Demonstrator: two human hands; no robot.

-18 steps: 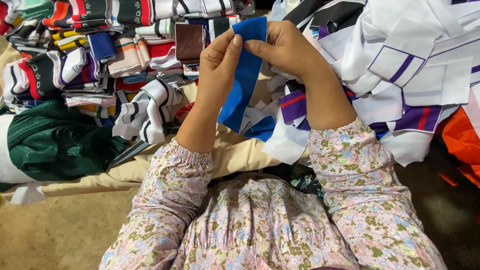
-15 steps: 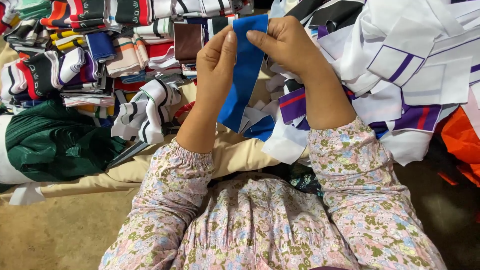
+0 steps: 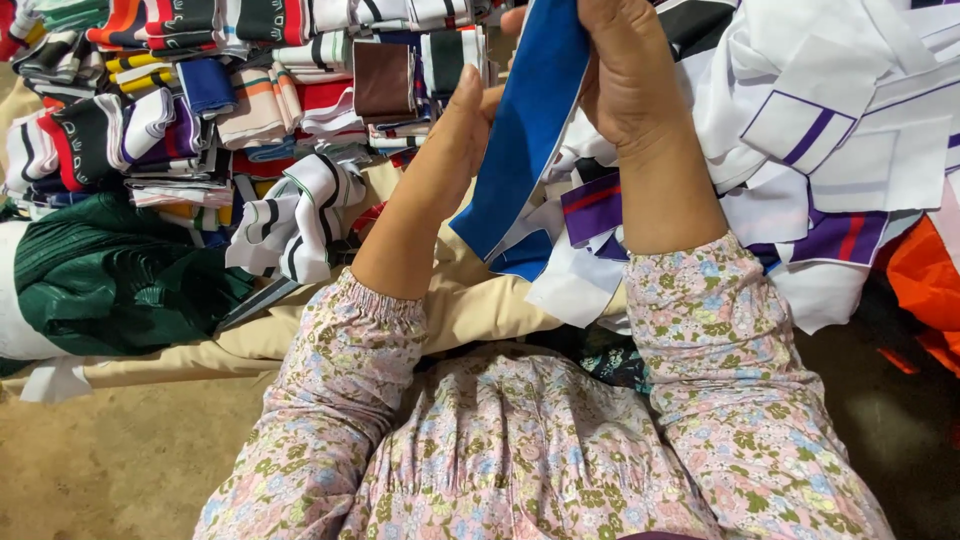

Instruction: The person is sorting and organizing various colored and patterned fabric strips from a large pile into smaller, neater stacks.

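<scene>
Crowding blue strip [image 3: 525, 130]: folded collars [image 3: 200, 110].

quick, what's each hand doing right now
left hand: closed on the blue strip
right hand: closed on the same strip near its top

- Both arms wear long sleeves of thin, pale pink fabric printed with small flowers in pink, olive green and light blue.
- The left sleeve [image 3: 345, 370] ends in a gathered, elasticated cuff with a short frill.
- The right sleeve [image 3: 720, 340] ends in a plain, loose hem.
- The same floral fabric covers the lap [image 3: 520, 450].
- Both hands are bare: no rings, no gloves.
</scene>
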